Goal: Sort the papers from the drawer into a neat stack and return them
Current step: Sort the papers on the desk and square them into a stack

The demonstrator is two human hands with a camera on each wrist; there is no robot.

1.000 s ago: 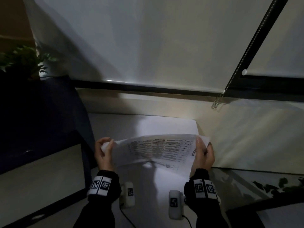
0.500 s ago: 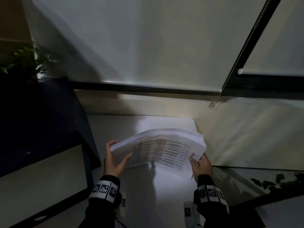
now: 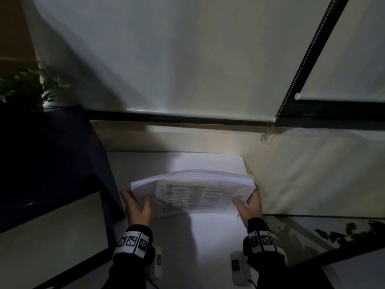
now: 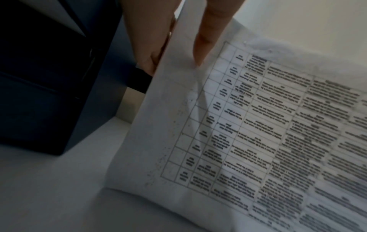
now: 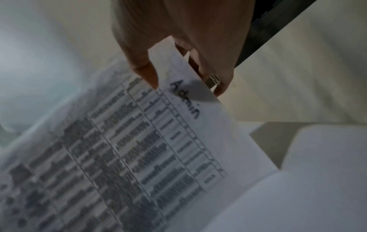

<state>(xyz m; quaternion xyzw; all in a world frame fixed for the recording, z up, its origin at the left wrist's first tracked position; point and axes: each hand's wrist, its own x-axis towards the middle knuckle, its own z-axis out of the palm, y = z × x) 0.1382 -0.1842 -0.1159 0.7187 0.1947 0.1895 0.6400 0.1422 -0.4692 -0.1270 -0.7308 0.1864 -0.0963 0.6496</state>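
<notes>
A stack of white papers point(image 3: 193, 190) with a printed table on the near sheet stands on its long edge on the white desk point(image 3: 208, 236), tilted toward me. My left hand point(image 3: 137, 203) grips its left end, thumb on the printed face and fingers behind. My right hand point(image 3: 249, 203) grips the right end the same way. In the left wrist view the thumb point(image 4: 208, 31) presses the sheet's margin on the papers point(image 4: 258, 141). In the right wrist view the papers point(image 5: 139, 157) show a handwritten "Admin" by my thumb point(image 5: 147, 73). The upper edges of the sheets are fanned and uneven.
A dark cabinet point(image 3: 52, 163) stands at the left with a pale panel point(image 3: 52, 236) below it. A plant point(image 3: 23, 88) sits on top. Roller blinds point(image 3: 166, 59) and a bead chain point(image 3: 268, 132) hang behind the desk. A glass surface point(image 3: 312, 236) lies at the right.
The papers went from lying tilted in my hands to standing more upright on the desk. Both hands shifted to the stack's ends, and the sheets drew closer together.
</notes>
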